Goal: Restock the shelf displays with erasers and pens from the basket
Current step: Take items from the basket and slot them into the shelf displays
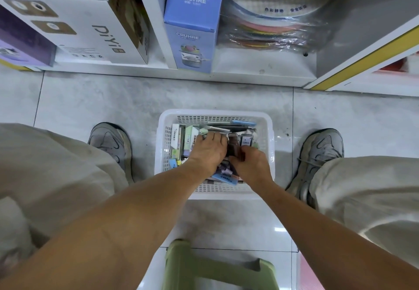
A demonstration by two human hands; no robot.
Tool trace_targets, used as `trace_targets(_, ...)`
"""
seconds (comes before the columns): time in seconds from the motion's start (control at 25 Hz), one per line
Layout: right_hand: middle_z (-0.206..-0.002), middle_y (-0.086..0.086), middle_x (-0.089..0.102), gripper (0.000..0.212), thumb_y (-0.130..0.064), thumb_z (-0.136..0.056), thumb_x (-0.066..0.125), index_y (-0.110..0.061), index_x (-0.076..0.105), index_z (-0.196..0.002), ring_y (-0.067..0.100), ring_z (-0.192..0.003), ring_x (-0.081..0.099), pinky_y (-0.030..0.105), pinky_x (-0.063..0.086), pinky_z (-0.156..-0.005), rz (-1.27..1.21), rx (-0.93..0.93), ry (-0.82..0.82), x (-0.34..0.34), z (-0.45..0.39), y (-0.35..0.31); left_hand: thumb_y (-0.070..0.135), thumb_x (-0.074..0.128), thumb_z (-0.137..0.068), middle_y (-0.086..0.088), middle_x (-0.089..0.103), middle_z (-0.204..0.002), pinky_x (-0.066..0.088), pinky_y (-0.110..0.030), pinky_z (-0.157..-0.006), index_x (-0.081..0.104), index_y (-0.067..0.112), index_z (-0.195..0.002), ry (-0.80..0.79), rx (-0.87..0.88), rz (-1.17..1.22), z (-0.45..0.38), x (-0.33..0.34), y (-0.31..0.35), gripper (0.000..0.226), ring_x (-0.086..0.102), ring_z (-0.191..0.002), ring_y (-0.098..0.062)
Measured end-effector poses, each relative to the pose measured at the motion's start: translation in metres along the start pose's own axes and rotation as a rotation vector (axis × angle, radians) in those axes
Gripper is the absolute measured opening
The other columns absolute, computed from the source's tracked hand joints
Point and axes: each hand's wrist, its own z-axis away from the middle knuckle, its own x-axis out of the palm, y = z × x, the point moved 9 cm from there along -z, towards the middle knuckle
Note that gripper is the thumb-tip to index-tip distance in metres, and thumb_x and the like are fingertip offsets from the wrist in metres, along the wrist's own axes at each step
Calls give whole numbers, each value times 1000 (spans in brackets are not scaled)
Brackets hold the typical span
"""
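A white slotted plastic basket (pixel 267 131) sits on the floor between my feet, filled with several boxed erasers (pixel 181 138) and pen packs (pixel 238 123). Both hands are down inside it. My left hand (pixel 207 151) lies palm-down over the pile, its fingers curled around pale eraser boxes. My right hand (pixel 249 165) is closed on a dark, brownish box (pixel 233 146) near the middle of the basket. What lies under the hands is hidden.
A white bottom shelf runs along the far side, holding a blue CRUHRE box (pixel 192 24), white DiYi boxes (pixel 95 28) and wrapped colourful paper (pixel 272 24). A yellow-edged shelf (pixel 362 60) stands at the right. A green stool (pixel 217 269) is under me.
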Motion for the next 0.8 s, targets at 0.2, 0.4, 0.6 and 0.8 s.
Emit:
trace_targets(0.2,-78,-7,68,7,-25,-86,73,-23,67,-89,11,-73,64,23,49,-60,-291,92,3,-14,-1,3,15,75,-75,-11,58,-111,51,-37,-85,50,7,-124,-111,-45,295,-5,3,-26,56,58,-106,-28)
trace_targets(0.4,-94,-1,73,14,-18,-90,70,-16,70,-104,17,-86,69,27,57,-71,-486,179,12,-26,1,6,23,72,-81,4,60,-90,45,-22,-64,52,17,-112,-201,-146,755,10,3,-58,37,62,-89,-20)
trace_targets(0.6,-94,9,75,10,-15,-88,72,-9,71,-96,27,-85,72,42,62,-74,-536,195,-105,-12,9,-1,13,66,-82,-4,65,-95,58,-32,-71,51,24,-106,-167,-205,1227,26,-4,-59,30,67,-84,-18)
trace_targets(0.8,-74,-3,72,10,-26,-85,75,-22,69,-78,16,-68,69,29,57,-61,-399,108,-85,-14,8,-18,5,65,-82,-15,71,-87,61,-46,-75,65,8,-101,-132,-312,1569,29,-10,-44,19,71,-79,-27)
